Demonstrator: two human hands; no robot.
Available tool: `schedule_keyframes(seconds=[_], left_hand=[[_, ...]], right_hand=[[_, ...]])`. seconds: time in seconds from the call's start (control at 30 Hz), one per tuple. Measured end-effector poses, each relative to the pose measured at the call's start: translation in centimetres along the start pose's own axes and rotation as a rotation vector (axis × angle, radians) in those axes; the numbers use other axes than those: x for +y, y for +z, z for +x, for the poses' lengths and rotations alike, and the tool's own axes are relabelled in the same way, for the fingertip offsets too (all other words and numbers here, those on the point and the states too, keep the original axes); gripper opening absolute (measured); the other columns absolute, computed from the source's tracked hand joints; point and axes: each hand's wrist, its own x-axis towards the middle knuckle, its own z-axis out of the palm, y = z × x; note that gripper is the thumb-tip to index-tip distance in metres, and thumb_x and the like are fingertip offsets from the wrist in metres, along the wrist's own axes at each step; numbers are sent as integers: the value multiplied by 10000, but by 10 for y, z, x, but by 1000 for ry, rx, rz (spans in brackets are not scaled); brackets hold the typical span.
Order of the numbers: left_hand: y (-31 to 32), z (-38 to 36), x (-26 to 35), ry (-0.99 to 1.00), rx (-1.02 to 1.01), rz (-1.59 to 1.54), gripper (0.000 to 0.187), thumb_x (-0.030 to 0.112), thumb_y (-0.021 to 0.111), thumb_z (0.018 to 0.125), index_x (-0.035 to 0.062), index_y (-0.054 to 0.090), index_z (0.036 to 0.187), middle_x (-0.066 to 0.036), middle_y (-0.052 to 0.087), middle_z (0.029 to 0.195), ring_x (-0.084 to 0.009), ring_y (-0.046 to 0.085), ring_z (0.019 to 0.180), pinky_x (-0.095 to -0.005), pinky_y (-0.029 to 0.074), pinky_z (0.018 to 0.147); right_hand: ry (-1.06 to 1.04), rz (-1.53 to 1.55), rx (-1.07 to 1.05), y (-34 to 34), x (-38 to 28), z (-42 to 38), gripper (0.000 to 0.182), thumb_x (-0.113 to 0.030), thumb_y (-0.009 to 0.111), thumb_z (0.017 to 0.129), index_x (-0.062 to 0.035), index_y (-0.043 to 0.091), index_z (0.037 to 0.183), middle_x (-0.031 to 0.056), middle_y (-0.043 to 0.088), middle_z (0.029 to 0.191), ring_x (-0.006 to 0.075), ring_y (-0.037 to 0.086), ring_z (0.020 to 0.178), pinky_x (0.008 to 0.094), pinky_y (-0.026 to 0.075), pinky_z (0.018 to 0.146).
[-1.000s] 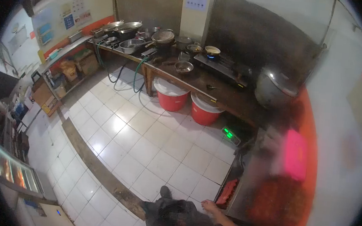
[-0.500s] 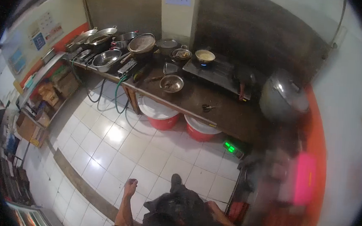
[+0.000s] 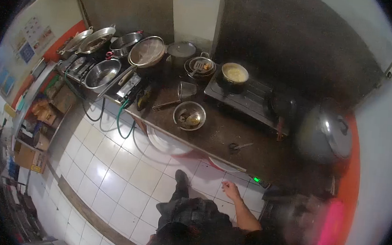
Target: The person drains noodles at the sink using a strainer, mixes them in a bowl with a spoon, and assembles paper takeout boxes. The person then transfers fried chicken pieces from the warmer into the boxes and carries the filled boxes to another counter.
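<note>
My right hand (image 3: 231, 190) is over the tiled floor just in front of the counter edge, its fingers loosely bent and apart, with nothing visible in it. Of my left arm only a small strip of skin (image 3: 150, 241) shows beside my dark clothing; its fingers are hidden. On the counter (image 3: 203, 144) nearest my right hand lie dark-handled scissors (image 3: 240, 147). Left of them stands a metal bowl (image 3: 189, 116) with some contents. Behind, a pot with pale yellow contents (image 3: 235, 73) sits on the stove (image 3: 248, 101).
Pans, a large strainer (image 3: 147, 52) and a steel bowl (image 3: 103, 74) crowd the counter's left part. A big lidded pot (image 3: 326, 135) stands at the right. Red tubs with white lids (image 3: 167, 142) are below the counter. A pink object (image 3: 330, 227) is at lower right.
The view has moved closer to the counter. My right hand has swung forward into sight, while my left hand has dropped back beside my body. The feet have shifted in a step.
</note>
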Motion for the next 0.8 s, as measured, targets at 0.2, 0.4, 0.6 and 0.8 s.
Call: schedule_keyframes(seconds=[0.2, 0.4, 0.6, 0.8], left_hand=[[-73, 113, 135, 86, 25, 7, 333, 322, 645, 887, 8, 682, 991, -85, 650, 782, -177, 596, 615, -321, 472, 512], [-142, 222, 329, 201, 113, -243, 331, 322, 627, 944, 94, 621, 1185, -39, 663, 997, -168, 646, 815, -303, 490, 619], [-140, 221, 473, 333, 255, -317, 373, 335, 609, 941, 20, 653, 1135, -73, 668, 949, -170, 632, 886, -312, 469, 677], [-95, 223, 393, 239, 71, -108, 343, 313, 630, 932, -1, 680, 1061, -67, 648, 815, -145, 582, 695, -292, 458, 606]], right_hand=[[63, 99, 179, 13, -96, 86, 261, -194, 554, 1003, 13, 643, 1134, 106, 702, 880, 189, 692, 767, 340, 551, 712], [29, 283, 243, -4, -196, 176, 297, -276, 558, 1014, -7, 662, 1088, 85, 703, 860, 145, 665, 757, 296, 528, 675], [-43, 339, 239, -27, -222, 285, 312, -291, 551, 1017, -6, 654, 1094, 78, 694, 842, 137, 640, 707, 286, 519, 655], [72, 379, 238, -23, -186, 352, 292, -283, 575, 1009, -11, 642, 1089, 70, 684, 864, 136, 633, 687, 291, 518, 651]])
